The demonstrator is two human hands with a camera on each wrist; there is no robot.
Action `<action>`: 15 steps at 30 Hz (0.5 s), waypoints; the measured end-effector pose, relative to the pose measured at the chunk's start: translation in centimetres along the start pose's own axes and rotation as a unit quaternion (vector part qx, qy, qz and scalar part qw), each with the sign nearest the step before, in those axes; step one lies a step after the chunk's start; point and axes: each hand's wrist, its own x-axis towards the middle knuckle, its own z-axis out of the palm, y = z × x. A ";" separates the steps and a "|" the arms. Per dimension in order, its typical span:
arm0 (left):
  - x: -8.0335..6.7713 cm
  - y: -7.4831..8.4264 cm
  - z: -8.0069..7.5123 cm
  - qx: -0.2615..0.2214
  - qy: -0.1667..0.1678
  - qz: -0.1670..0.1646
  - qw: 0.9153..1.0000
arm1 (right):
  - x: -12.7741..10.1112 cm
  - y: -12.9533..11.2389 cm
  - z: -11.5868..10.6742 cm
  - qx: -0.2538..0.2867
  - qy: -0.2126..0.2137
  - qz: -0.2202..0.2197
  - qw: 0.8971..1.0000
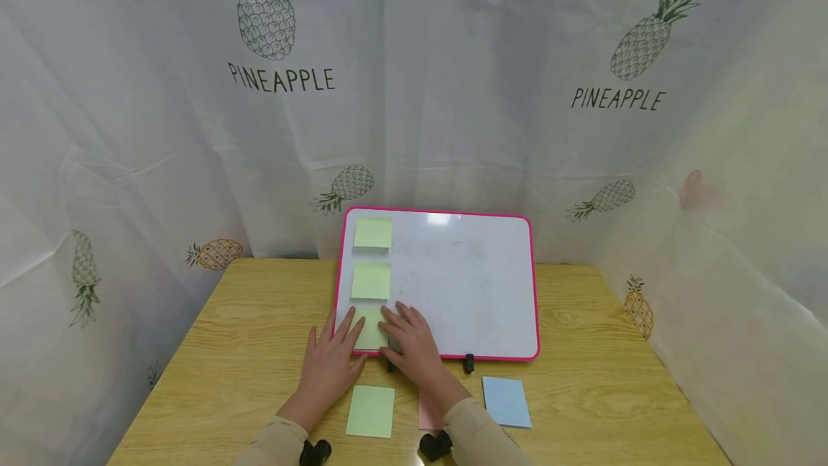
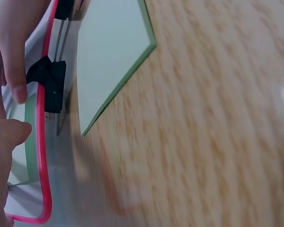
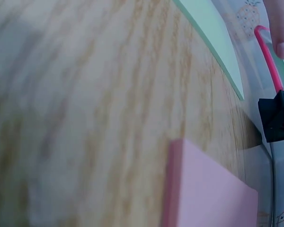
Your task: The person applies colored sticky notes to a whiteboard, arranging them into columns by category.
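A whiteboard [image 1: 462, 286] with a pink frame leans upright at the back of the table. Down its left side run three green sticky notes, the top one [image 1: 372, 233], the middle one [image 1: 371, 281] and the lowest one [image 1: 369, 333]. My left hand [image 1: 328, 359], fingers spread, touches the left side of the lowest note. From the right, my right hand [image 1: 412, 344] lays extended fingers on that note's other edge. The left wrist view shows the left thumb [image 2: 12, 132] and a right-hand finger [image 2: 15, 71] over the note, near the bottom frame.
Black clips [image 1: 468, 363] [image 2: 52, 87] sit at the board's lower edge. On the wooden table before it lie a green sticky-note pad [image 1: 370, 412], a pink pad [image 3: 213, 189] partly behind my right arm, and a blue pad [image 1: 507, 403]. A pineapple-print curtain [image 1: 446, 92] hangs behind.
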 end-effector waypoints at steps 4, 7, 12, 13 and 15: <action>-0.1 -0.1 0.0 -0.001 0.000 -0.002 1.000 | -0.3 0.2 -0.1 0.005 0.007 0.002 1.000; -0.2 -0.1 -0.1 -0.006 0.008 0.000 1.000 | -0.5 0.4 -0.2 0.012 0.018 0.002 1.000; -0.3 -0.1 -0.4 -0.022 0.016 0.002 1.000 | -0.8 0.8 -0.1 0.021 0.036 -0.002 0.999; -0.3 -0.1 -0.4 -0.026 0.015 0.000 1.000 | -0.9 0.8 -0.1 0.027 0.038 0.000 0.999; -0.4 0.0 -0.5 -0.031 0.009 -0.003 0.999 | -1.1 0.8 -0.3 0.042 0.044 0.004 0.998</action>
